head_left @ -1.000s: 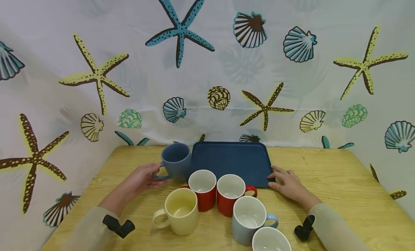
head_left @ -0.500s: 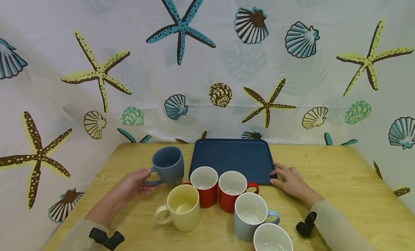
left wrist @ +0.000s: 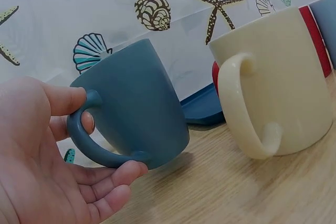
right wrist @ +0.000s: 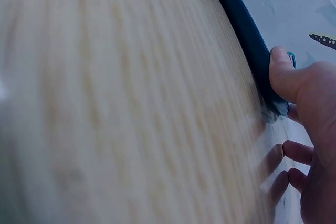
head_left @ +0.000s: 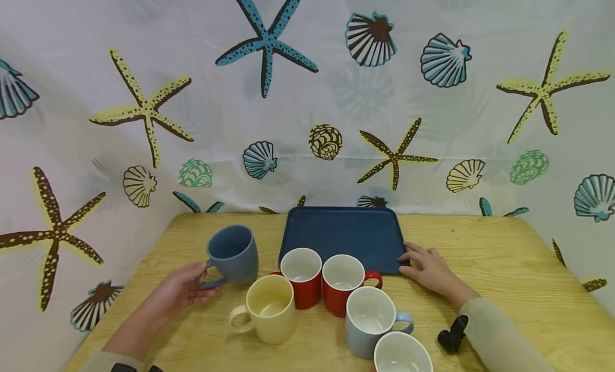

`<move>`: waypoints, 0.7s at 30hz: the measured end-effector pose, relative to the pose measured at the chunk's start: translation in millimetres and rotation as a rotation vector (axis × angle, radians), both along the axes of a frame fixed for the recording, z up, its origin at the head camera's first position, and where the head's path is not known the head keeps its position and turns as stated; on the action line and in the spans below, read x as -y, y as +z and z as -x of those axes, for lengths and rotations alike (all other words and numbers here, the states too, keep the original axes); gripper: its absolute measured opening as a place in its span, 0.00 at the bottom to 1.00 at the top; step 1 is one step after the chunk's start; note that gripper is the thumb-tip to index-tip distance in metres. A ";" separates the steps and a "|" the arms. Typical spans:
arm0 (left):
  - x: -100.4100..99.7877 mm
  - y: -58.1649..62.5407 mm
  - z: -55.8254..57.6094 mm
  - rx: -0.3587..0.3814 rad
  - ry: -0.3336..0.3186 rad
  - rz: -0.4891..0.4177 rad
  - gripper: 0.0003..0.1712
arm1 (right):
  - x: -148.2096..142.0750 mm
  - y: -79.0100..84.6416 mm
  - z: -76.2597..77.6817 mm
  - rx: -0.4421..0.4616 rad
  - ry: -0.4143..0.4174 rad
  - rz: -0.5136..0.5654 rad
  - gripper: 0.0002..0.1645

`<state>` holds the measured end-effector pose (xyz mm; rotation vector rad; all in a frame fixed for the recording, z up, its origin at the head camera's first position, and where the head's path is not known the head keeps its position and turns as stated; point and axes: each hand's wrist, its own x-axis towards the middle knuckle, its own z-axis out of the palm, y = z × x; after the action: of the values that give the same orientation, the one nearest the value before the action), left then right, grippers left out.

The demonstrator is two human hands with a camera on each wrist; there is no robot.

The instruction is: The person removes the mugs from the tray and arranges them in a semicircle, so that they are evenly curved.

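Observation:
My left hand [head_left: 175, 292] holds a dark blue mug [left wrist: 139, 103] by its handle, thumb on top and fingers curled below. This mug [head_left: 235, 260] is tilted, left of the other mugs; whether its base touches the table cannot be told. At the back stands a dark blue rectangular tray [head_left: 341, 233] with a raised rim. My right hand [head_left: 430, 270] pinches the tray's near right corner, with the thumb [right wrist: 281, 69] on the rim [right wrist: 247, 40] and a finger partly hidden behind it.
A cream mug [head_left: 271, 310], two red mugs [head_left: 307, 289] with white insides and a light blue mug [head_left: 367, 324] stand in front of the tray. Another white-lined mug [head_left: 402, 356] is cut off at the bottom. A patterned cloth [head_left: 307, 121] closes off the wooden table [head_left: 480, 265].
My left hand has carried the dark blue mug left and toward me, away from the tray's left side. My right hand stays at the tray's corner.

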<state>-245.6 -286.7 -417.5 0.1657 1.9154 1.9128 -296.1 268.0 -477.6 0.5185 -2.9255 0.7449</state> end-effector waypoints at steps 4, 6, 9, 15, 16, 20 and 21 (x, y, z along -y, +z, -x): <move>6.8 -0.7 -6.5 0.028 0.003 -0.003 0.18 | 0.5 -0.3 0.4 -0.002 0.006 0.004 0.18; 11.2 -0.8 -10.4 0.047 -0.007 -0.012 0.18 | 0.8 0.2 0.5 -0.004 0.006 0.009 0.18; 18.0 -2.0 -17.4 0.062 -0.027 -0.039 0.18 | 1.4 0.8 0.4 -0.010 0.010 0.014 0.17; 27.7 -5.3 -29.2 0.080 -0.049 -0.078 0.18 | 0.7 2.3 0.1 -0.019 0.004 0.016 0.17; 29.4 -6.0 -31.5 0.091 -0.050 -0.084 0.18 | 0.8 2.3 -0.1 -0.016 0.005 0.015 0.17; 36.0 -8.0 -42.0 0.131 -0.055 -0.107 0.19 | 0.1 1.6 -1.0 -0.011 0.015 0.013 0.18; 36.5 -9.0 -44.5 0.138 -0.055 -0.118 0.19 | -0.2 1.2 -1.2 -0.013 0.013 0.011 0.18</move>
<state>-201.1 -323.2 -426.4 0.1174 1.6934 1.9482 -294.9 268.3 -476.4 0.5394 -2.9072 0.7555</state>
